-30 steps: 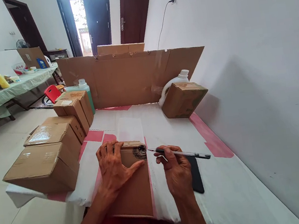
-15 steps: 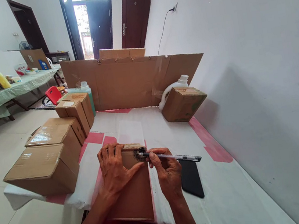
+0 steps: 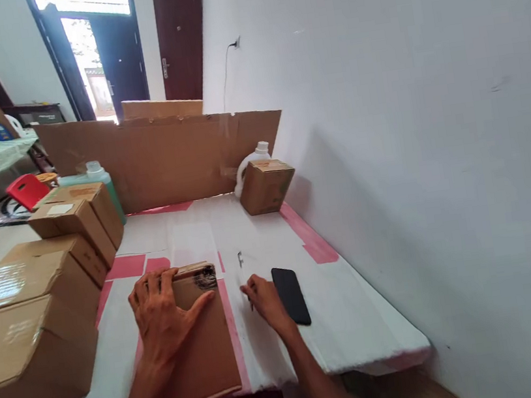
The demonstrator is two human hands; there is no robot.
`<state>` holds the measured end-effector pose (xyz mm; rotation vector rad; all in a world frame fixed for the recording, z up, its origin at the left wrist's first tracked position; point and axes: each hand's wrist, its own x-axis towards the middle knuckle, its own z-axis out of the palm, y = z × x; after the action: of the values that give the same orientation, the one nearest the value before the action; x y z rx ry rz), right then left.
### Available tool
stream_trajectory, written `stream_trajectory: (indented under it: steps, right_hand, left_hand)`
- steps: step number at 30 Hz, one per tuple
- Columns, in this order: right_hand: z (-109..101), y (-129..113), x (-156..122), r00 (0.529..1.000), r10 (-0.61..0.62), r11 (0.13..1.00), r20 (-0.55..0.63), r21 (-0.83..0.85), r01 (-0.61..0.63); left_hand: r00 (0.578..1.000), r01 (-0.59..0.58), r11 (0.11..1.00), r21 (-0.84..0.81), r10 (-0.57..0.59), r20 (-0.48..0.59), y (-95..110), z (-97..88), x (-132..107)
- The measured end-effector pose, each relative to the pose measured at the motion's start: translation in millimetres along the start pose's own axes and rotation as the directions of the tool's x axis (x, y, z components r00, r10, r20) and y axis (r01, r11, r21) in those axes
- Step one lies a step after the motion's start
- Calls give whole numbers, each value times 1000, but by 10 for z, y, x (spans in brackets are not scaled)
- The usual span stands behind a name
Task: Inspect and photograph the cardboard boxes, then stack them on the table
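Note:
A flat cardboard box (image 3: pixel 203 353) lies in front of me with a black scribbled patch (image 3: pixel 205 278) at its far right corner. My left hand (image 3: pixel 160 312) holds the box, fingers bent at its far left edge and thumb stretched across the top near the scribble. To the right of the box, my right hand (image 3: pixel 265 301) is closed on a slim pen, apart from the cardboard. The pen's clear capped end (image 3: pixel 240 259) points away from me, and its dark tip shows below the fingers. A black smartphone (image 3: pixel 291 295) lies just right of that hand.
Several cardboard boxes (image 3: pixel 14 346) line the table's left side. At the back a cardboard panel (image 3: pixel 166 160) stands upright, with a green liquid bottle (image 3: pixel 108 188), a white jug (image 3: pixel 244 166) and a tilted box (image 3: pixel 267 189) before it. A white wall (image 3: pixel 386 142) bounds the right.
My right hand has drawn back from the scribbled corner, and the pen has turned to point towards me. My left hand stays on the box. The view has swung right.

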<state>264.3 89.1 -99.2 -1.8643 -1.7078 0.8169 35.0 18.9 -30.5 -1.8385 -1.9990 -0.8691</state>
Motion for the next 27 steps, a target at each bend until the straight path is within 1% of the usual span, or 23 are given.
stream_trajectory:
  steps: [3,5,6,8,10,12,14,17,20,22,24,27]
  right_hand:
    - [196,41,-36,995,102,980,-8,-170,-101]
    - [259,15,-69,990,144,959,-9,-245,-141]
    - [257,4,-85,988,157,950,-10,-272,-153]
    - [187,14,-119,984,176,934,-33,-309,-177]
    - [51,87,-165,973,203,914,-108,-336,-228]
    - [-107,221,-222,943,254,881,-216,-350,-318]
    - [-243,387,-267,902,325,846,-284,-340,-411]
    - [-367,626,-250,870,412,831,-272,-278,-481]
    - [-410,779,-135,862,451,856,-233,-161,-491]
    - [-405,818,-61,871,447,883,-203,-56,-466]
    - [-372,809,-42,893,416,909,-169,70,-410]
    - [-292,723,-172,930,341,917,-137,266,-297]
  left_hand:
    - [1000,-26,999,30,26,-1,-18,14,11]
    - [999,-34,998,43,34,-8,-24,15,8]
    - [999,-34,998,47,35,-13,-26,14,5]
    - [999,-36,998,49,37,-17,-27,11,-2]
    - [999,-38,998,45,39,-16,-27,9,-6]
    - [999,-39,999,35,40,-17,-24,12,-6]
    - [999,-38,999,20,38,-22,-21,19,-1]
    - [999,-37,999,-7,37,-12,-21,31,8]
    - [1000,-29,999,-28,29,-3,-24,33,5]
    - [1000,-26,999,-41,25,-12,-24,26,-6]
    - [1000,-23,998,-55,22,-18,-18,16,-20]
    - [1000,-5,997,-80,4,-2,0,5,-32]
